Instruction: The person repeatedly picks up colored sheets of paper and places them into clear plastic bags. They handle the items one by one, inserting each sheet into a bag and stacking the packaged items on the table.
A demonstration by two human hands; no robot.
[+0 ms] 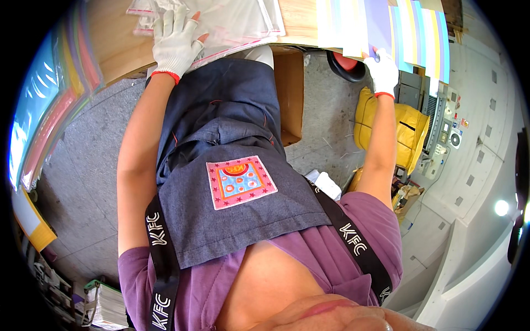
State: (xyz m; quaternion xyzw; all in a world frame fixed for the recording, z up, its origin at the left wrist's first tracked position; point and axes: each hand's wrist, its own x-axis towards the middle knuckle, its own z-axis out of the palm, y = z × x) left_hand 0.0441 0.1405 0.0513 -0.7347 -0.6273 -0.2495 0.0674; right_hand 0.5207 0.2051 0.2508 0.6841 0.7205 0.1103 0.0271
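My left hand (175,47), in a white knit glove with bare thumb and index tips, lies flat with fingers spread on a pile of clear plastic bags (240,25) with pink strips along their edges. At the right, my right hand (382,70), gloved the same way, reaches to the near edge of fanned coloured paper sheets (379,27). Its bare fingertips close on the edge of a purple sheet. The sheets are layered in yellow, blue, white and purple and overhang the table edge.
The wooden table (113,33) curves across the top. Bagged coloured paper (44,105) is stacked at the left. Below the table are a cardboard box (291,94) and a black-and-red wheel (346,63). A yellow sack (392,129) stands on the right. Bundled paper (107,306) sits at lower left.
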